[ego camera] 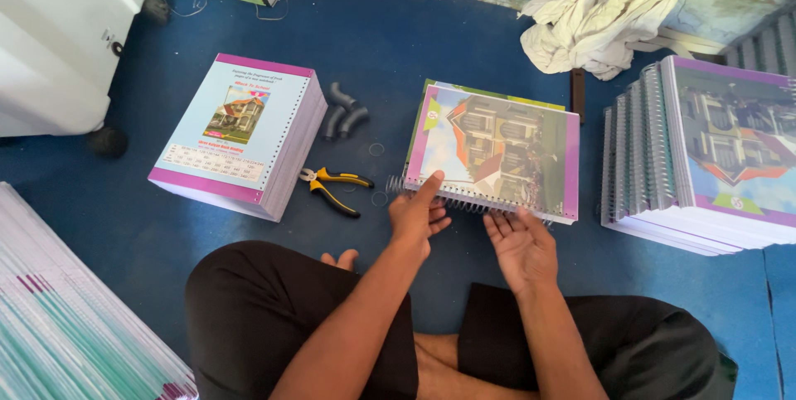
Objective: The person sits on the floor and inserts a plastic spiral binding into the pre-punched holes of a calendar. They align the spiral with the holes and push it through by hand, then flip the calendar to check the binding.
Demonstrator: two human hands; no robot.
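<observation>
A notebook (497, 147) with a house picture and purple border lies on the blue floor in front of me, a metal spiral coil (464, 199) along its near edge. My left hand (419, 213) touches the coil's left end, thumb up against the cover. My right hand (521, 242) is open, palm up, fingertips at the coil near its right part. Neither hand visibly grips anything.
Yellow-handled pliers (333, 189) lie left of the notebook. A stack of punched unbound books (240, 130) stands further left, grey pipe elbows (344, 114) behind. Bound spiral notebooks (705, 160) pile up at right. A white cloth (605, 10) lies behind. Cover sheets (66, 317) at lower left.
</observation>
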